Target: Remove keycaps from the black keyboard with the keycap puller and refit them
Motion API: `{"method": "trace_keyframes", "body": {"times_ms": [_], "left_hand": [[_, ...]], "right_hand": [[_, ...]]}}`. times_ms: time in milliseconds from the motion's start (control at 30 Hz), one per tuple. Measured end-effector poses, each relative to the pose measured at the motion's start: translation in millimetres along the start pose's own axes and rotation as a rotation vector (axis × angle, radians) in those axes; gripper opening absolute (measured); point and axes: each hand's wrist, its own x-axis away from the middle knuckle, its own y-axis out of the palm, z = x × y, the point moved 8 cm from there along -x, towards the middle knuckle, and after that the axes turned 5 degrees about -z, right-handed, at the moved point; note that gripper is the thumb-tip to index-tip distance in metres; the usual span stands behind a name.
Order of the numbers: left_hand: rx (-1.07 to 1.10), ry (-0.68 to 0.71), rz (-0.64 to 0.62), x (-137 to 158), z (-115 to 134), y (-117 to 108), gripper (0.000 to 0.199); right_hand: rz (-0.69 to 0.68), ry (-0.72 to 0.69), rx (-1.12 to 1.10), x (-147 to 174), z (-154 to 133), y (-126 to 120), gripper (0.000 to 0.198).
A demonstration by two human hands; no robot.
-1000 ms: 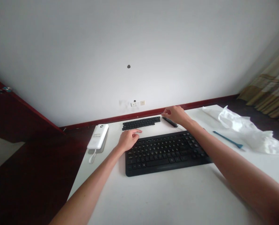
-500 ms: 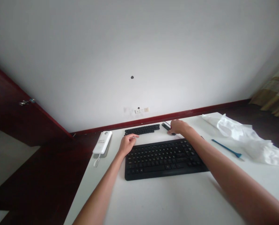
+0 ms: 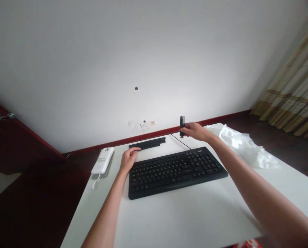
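A black keyboard [image 3: 174,174] lies on the white table. My left hand [image 3: 129,159] rests at its far left corner, index finger stretched towards a thin black panel of keys [image 3: 151,143] behind it; whether the fingertip touches the panel I cannot tell. Above the table's far edge, my right hand [image 3: 194,131] pinches a small black bar-shaped object [image 3: 182,125] and holds it upright. One side of that object looks greyish, and its exact kind is not clear. The keyboard's cable [image 3: 180,140] runs back from its far edge.
At the left of the table lies a white power bank [image 3: 103,160] with a short strap. Crumpled white plastic [image 3: 243,146] covers the far right. Behind the table stands a wall with sockets [image 3: 148,124]. Something red [image 3: 249,244] shows at the bottom edge.
My right hand has lifted the small black object off the table and turned it upright. The view has swung right; the blue tool is now out of sight.
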Motion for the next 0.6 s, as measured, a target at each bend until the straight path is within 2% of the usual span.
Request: {"method": "trace_keyframes", "body": {"times_ms": [67,167,233,400,500,600], "left_hand": [[-0.046,0.006,-0.032,-2.0,-1.0,4.4,0.038],[-0.114,0.019,-0.070,-4.5,-2.4,9.8,0.035],[-0.090,0.022,-0.085,-5.1,-3.3,11.3,0.036],[-0.002,0.004,-0.055,-4.1,-1.2,7.4,0.038],[-0.031,-0.011,-0.062,-4.0,2.3,8.0,0.038],[-0.022,-0.046,-0.055,-3.9,1.7,8.0,0.039]], "right_hand": [[-0.075,-0.082,-0.272,19.8,9.4,22.7,0.033],[-0.102,-0.028,-0.602,42.3,35.3,56.0,0.036],[-0.063,-0.026,-0.717,48.2,44.6,68.1,0.036],[-0.076,-0.054,-0.719,42.6,42.8,82.9,0.032],[-0.070,-0.052,-0.649,42.7,39.9,83.3,0.031],[-0.067,-0.049,-0.681,45.9,36.4,81.3,0.031]]}}
